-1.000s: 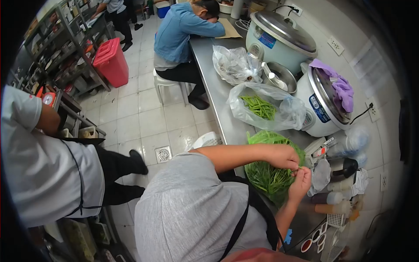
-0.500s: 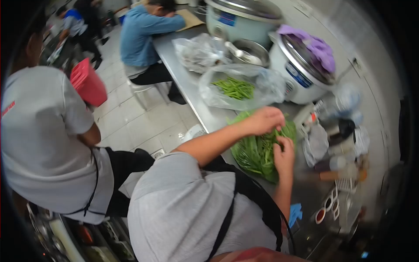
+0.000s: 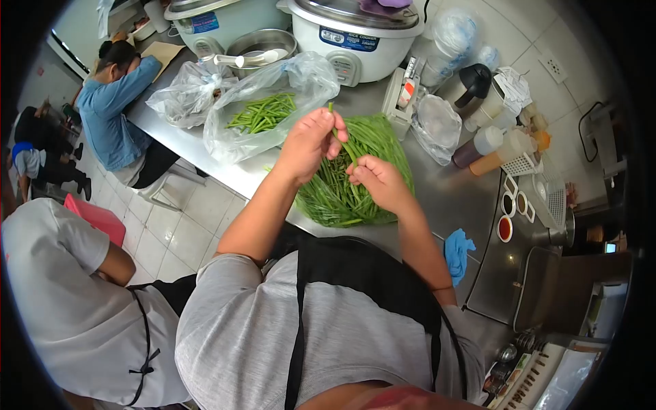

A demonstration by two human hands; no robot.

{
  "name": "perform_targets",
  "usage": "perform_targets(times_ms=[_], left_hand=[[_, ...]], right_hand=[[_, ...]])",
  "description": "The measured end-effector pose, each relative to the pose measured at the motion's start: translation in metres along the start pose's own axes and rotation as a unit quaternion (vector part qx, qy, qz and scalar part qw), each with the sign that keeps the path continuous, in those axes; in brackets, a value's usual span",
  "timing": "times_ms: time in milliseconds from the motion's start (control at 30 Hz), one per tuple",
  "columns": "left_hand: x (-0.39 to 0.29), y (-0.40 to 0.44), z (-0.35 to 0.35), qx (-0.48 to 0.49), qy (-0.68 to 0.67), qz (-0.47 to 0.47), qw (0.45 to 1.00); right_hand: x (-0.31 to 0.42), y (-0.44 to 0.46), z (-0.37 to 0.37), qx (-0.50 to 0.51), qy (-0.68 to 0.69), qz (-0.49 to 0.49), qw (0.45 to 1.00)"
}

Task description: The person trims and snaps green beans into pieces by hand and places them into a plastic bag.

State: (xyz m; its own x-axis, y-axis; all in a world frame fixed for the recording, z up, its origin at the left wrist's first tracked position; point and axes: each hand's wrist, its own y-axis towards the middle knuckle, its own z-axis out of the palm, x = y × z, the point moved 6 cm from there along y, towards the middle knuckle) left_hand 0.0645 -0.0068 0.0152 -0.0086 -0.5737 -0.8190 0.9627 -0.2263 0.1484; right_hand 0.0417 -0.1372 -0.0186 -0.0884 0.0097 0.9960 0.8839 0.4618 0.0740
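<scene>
A long green bean (image 3: 349, 148) runs between my two hands above the steel table. My left hand (image 3: 307, 145) pinches its upper part, with the tip poking up past the fingers. Lower down, my right hand (image 3: 384, 184) has thumb and fingers closed on the same bean. Beneath both hands lies an open green plastic bag (image 3: 403, 154) full of long green beans (image 3: 335, 188). Beyond my left hand, a clear plastic bag (image 3: 318, 75) lies open with short cut bean pieces (image 3: 266, 113) in it.
Two rice cookers (image 3: 352, 44) and a metal bowl (image 3: 287, 44) stand at the back. Sauce bottles (image 3: 509, 147), a blue cloth (image 3: 458, 256) and small sauce dishes (image 3: 505, 229) are on the right. A co-worker (image 3: 75, 301) stands close on my left; a seated person (image 3: 116, 123) leans on the table.
The view has swung, showing more of the table's right side. My hands, earlier low over the green bag, now hold up a long bean between them.
</scene>
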Motion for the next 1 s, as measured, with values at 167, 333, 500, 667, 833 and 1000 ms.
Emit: perform_targets(times_ms=[167,333,500,667,833,1000], left_hand=[[-0.008,-0.006,0.001,-0.024,0.096,0.021,0.995],[-0.006,-0.010,0.003,-0.043,0.225,0.074,0.971],[-0.015,-0.013,0.016,0.016,0.160,0.166,0.973],[-0.019,-0.007,0.012,-0.021,0.187,0.142,0.972],[-0.010,0.000,-0.005,-0.028,0.169,0.159,0.972],[-0.005,-0.005,0.004,-0.061,0.164,0.084,0.981]], right_hand=[[0.005,0.001,-0.014,-0.040,-0.212,0.006,0.976],[0.005,0.004,-0.015,-0.110,-0.307,-0.005,0.945],[0.018,0.001,-0.031,-0.203,-0.342,-0.068,0.915],[0.015,-0.007,-0.025,-0.132,-0.503,0.000,0.854],[-0.004,-0.013,-0.021,-0.124,-0.534,0.005,0.836],[-0.008,-0.013,-0.021,-0.143,-0.488,-0.015,0.861]])
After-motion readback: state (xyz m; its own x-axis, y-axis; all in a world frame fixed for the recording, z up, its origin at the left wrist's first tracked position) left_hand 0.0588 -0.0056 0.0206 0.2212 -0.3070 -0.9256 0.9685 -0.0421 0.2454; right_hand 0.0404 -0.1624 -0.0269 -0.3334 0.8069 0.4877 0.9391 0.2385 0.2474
